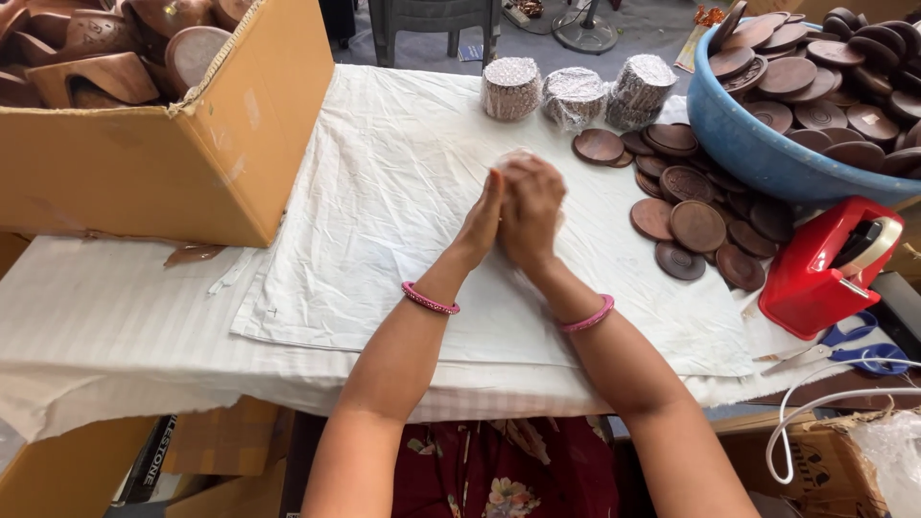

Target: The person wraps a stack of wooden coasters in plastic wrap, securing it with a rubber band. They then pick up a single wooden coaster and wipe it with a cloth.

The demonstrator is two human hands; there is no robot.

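Both hands, left hand [483, 223] and right hand [531, 211], are pressing closed around a pale wrapped stack [511, 157] over the white cloth [384, 192] mid-worktop. Open cloth is lying leftward up to the cardboard box [192, 153]. Three wrapped stacks [573, 94] are standing beyond; brown discs [696, 225], blue tub [758, 144], and red tape dispenser [825, 269] are crowding the right.

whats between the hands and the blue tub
In the head view, a loose pile of round dark brown wooden discs lies on the white cloth between the hands and the blue tub.
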